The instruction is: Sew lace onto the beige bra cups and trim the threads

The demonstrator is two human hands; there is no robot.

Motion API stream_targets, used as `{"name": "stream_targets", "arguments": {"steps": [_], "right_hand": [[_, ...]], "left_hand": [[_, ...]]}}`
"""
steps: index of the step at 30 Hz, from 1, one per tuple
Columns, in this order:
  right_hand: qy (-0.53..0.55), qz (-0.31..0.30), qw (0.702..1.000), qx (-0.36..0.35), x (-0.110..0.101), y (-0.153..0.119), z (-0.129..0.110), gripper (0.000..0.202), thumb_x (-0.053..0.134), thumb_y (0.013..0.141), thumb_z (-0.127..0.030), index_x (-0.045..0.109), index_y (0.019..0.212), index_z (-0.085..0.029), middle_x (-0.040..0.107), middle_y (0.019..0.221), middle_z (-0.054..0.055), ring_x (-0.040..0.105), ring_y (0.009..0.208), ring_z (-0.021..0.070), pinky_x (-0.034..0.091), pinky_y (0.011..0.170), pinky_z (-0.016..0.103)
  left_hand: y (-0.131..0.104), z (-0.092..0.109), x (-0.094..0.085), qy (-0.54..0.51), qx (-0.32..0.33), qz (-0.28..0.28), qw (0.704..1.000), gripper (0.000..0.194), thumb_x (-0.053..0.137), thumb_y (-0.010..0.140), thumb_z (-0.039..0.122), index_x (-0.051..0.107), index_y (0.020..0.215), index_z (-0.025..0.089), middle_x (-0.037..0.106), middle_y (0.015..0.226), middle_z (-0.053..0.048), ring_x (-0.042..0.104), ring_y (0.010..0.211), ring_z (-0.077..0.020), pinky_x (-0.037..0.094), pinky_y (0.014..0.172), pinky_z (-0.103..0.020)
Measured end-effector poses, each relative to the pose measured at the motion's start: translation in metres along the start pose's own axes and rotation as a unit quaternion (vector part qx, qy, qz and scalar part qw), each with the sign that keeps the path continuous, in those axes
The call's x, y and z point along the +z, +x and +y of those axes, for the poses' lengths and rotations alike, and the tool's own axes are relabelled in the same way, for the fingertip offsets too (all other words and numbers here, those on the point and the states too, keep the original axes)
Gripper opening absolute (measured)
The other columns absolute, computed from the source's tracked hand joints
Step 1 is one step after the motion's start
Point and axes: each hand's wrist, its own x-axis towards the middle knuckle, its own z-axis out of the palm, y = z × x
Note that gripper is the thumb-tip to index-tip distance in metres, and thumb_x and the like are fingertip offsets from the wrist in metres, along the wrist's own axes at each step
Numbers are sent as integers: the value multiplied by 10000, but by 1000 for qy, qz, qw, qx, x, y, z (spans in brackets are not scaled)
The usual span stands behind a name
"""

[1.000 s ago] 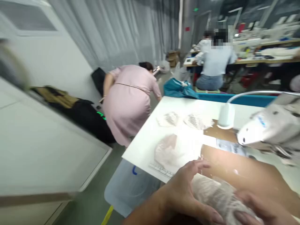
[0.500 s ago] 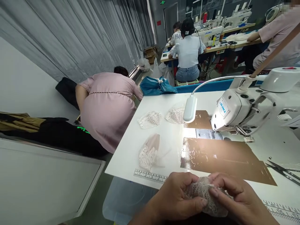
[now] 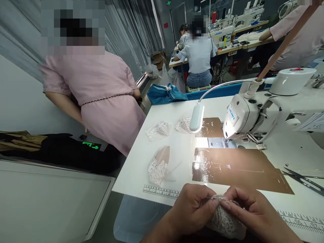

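Observation:
A piece of white lace fabric (image 3: 225, 221) hangs from my fingers at the front edge of the sewing table. My left hand (image 3: 193, 209) pinches its upper edge between thumb and forefinger. Close beside it, my right hand (image 3: 249, 211) pinches the same edge, the two thumbs nearly touching. Part of the lace is hidden behind the fingers. Three more lace pieces lie on the white tabletop: a lace piece with a beige part (image 3: 159, 167), a lace piece (image 3: 159, 130) farther back, and another lace piece (image 3: 183, 125) partly behind the lamp head.
A white sewing machine (image 3: 243, 114) stands at the right, with a lamp (image 3: 197, 118) lit over its needle plate. Brown tape sheets (image 3: 235, 168) cover the table in front. Scissors (image 3: 303, 180) lie at right. A person in pink (image 3: 108, 101) stands left of the table; others sit behind.
Both hands have drawn together along the lace's upper edge, and the lace now hangs below the fingertips. The person in pink has straightened up from bending. The view has shifted slightly.

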Motion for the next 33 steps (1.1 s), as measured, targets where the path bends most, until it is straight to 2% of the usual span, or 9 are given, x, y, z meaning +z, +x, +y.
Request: {"name": "stream_targets", "arguments": {"steps": [3, 8, 12, 17, 20, 24, 26, 30, 33], "right_hand": [[38, 7, 999, 22, -1, 0, -1, 340, 701, 759, -558, 704, 855, -232, 592, 613, -26, 510, 593, 145, 414, 566, 245], [23, -16, 999, 24, -7, -1, -5, 353, 702, 764, -536, 668, 650, -204, 582, 620, -11, 490, 596, 136, 394, 550, 229], [30, -28, 999, 17, -14, -3, -7, 310, 700, 782, -500, 642, 685, -210, 551, 623, -27, 463, 576, 123, 370, 515, 210], [-5, -83, 997, -7, -28, -1, -7, 368, 569, 869, -563, 703, 791, -229, 644, 734, 20, 573, 711, 197, 459, 642, 265], [-1, -73, 997, -2, -33, 0, -7, 394, 559, 859, -601, 713, 877, -239, 679, 825, 41, 610, 800, 236, 487, 709, 305], [-4, -69, 998, -3, -32, 0, -8, 314, 671, 806, -509, 644, 710, -211, 581, 667, -10, 505, 636, 151, 413, 576, 236], [8, -41, 999, 4, -31, -1, -11, 332, 686, 790, -503, 611, 669, -203, 530, 630, -23, 452, 596, 128, 377, 539, 222], [-2, 13, 1000, 9, -34, -4, -16, 410, 615, 807, -588, 607, 660, -206, 537, 631, -3, 458, 588, 141, 374, 524, 241], [-7, 24, 1000, -8, -37, -4, -16, 425, 612, 806, -599, 621, 661, -200, 537, 639, 2, 458, 609, 146, 376, 547, 249]], "left_hand": [[0, -2, 4, 1, -2, 5, 1000, 383, 511, 953, 391, 657, 772, 87, 500, 631, -12, 447, 601, -102, 350, 563, -207], [2, -2, 6, 4, -15, -10, 1000, 381, 509, 942, 418, 658, 803, 96, 508, 642, -10, 447, 604, -104, 355, 566, -207], [8, 0, 7, 21, 7, 4, 1000, 286, 697, 789, 393, 660, 857, 117, 546, 691, -1, 464, 626, -106, 362, 586, -208], [16, 0, 10, 13, -25, 12, 1000, 261, 621, 838, 357, 666, 781, 107, 516, 628, 0, 431, 583, -98, 335, 543, -206], [21, -2, 14, -6, -51, 13, 999, 292, 627, 831, 383, 662, 771, 99, 488, 617, 5, 405, 581, -97, 324, 536, -206], [26, -4, 18, -27, -64, -1, 998, 344, 601, 847, 424, 642, 746, 98, 482, 619, -1, 410, 588, -102, 331, 545, -213], [27, -4, 18, -59, -64, -20, 996, 354, 609, 844, 448, 646, 796, 99, 505, 657, -10, 426, 603, -106, 349, 559, -217], [33, 2, 15, -73, -32, -40, 996, 359, 775, 708, 408, 659, 876, 114, 563, 736, -14, 469, 649, -112, 382, 597, -216], [40, 5, 17, -47, -6, -11, 999, 275, 751, 738, 367, 665, 785, 110, 568, 717, -18, 473, 660, -112, 373, 598, -213]]}}
